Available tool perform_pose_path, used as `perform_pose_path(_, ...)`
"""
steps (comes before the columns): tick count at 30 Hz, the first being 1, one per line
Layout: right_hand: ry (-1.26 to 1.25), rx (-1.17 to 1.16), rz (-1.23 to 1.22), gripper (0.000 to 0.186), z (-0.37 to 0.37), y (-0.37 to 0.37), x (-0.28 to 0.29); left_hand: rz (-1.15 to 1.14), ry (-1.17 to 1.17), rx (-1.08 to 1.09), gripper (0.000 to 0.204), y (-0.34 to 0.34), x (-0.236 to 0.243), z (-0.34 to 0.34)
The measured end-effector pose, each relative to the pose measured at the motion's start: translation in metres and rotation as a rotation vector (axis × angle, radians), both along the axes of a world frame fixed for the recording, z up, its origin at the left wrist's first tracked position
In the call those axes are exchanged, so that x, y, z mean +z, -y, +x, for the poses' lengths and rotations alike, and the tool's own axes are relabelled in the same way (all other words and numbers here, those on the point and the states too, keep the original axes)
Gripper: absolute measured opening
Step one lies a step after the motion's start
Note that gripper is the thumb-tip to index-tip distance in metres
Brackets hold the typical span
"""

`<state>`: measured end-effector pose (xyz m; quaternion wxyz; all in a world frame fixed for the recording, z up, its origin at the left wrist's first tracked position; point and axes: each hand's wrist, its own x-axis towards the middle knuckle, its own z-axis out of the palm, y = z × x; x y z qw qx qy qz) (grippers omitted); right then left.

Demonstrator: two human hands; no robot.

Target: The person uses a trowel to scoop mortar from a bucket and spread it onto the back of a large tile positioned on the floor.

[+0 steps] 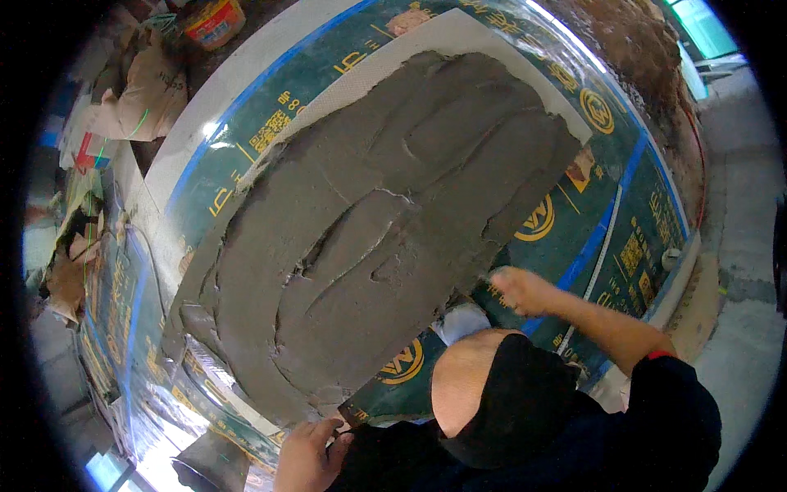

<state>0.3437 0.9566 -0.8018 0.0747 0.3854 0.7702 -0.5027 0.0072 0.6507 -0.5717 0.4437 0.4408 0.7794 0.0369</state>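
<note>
A thick, uneven layer of wet grey mortar [352, 221] covers most of a large pale slab [467, 31], whose textured surface shows along the far and right edges. My right hand [525, 293] is closed in a fist beside the mortar's right edge; what it grips, if anything, is hidden. At the near end, my left hand [311, 453] has its fingers curled by the slab's near corner, and I cannot make out what they hold. My bare knee [466, 384] and black clothing cover the near right side. A whitish item [461, 323] shows just beyond the knee.
Green printed sheeting [578, 234] with blue tape lies under the slab. Farther left are a yellow-and-red bucket [215, 25] and a crumpled paper sack [152, 94]. Brown soil [615, 45] lies far right. A grey container [211, 466] stands near left; a thin pale strip [605, 238] lies right.
</note>
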Motion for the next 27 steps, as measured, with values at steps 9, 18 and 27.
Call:
perform_pose_path(9,0.425,0.001,0.41,0.068,-0.004,-0.072,0.048,-0.085,-0.023,0.047,0.03,-0.008,0.012,0.0)
perform_pose_path(18,0.349,-0.545,0.565,0.064,0.064,-0.217,0.021,-0.151,0.011,0.085,0.028,-0.005,0.019,0.003)
perform_pose_path(27,0.455,-0.918,0.506,0.076,0.154,-0.215,-0.023,0.003,0.003,0.101,0.027,0.015,0.019,0.004)
